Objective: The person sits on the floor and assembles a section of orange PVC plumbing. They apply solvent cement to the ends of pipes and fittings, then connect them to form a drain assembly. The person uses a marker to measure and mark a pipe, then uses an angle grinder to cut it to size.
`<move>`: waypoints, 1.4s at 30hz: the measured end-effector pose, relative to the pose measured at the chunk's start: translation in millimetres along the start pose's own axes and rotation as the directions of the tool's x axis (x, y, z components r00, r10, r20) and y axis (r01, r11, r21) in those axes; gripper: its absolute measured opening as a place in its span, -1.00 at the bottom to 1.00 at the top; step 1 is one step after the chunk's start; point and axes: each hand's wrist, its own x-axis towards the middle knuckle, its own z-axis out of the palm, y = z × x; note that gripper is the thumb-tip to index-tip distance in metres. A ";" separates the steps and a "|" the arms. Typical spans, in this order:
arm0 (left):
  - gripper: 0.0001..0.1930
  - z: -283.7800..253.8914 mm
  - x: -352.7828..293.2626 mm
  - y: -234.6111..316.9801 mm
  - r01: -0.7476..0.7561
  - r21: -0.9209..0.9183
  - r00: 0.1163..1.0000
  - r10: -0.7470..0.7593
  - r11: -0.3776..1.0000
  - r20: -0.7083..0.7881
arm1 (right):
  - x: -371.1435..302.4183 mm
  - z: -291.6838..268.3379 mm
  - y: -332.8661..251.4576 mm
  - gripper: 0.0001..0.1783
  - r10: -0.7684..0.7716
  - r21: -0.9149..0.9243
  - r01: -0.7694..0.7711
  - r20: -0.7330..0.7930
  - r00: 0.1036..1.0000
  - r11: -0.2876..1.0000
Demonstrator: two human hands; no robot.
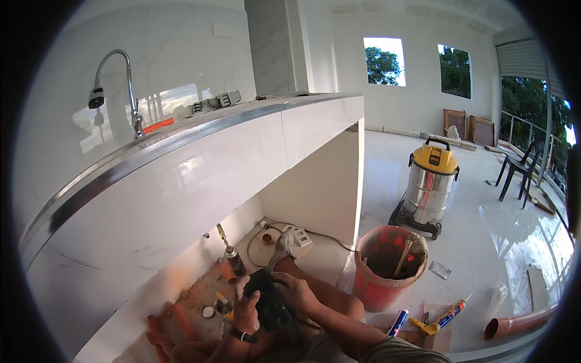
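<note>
Two hands (one left, one right), one black handheld object, one bucket, one vacuum, one chair, one faucet and two windows are showing.

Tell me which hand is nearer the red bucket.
Right. The right hand is left of the red bucket, not touching it; the left hand is farther left, on the other side of the dark object.

Bucket: right of right hand | vacuum: behind bucket | faucet: on counter | chair: far right
</note>
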 end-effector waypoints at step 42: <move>-0.33 -54.0 -33.3 104.4 0.245 0.024 0.864 -0.229 0.969 0.448 | 275.7 -273.1 -299.7 -0.35 -0.227 -0.774 -0.215 -0.419 0.879 0.596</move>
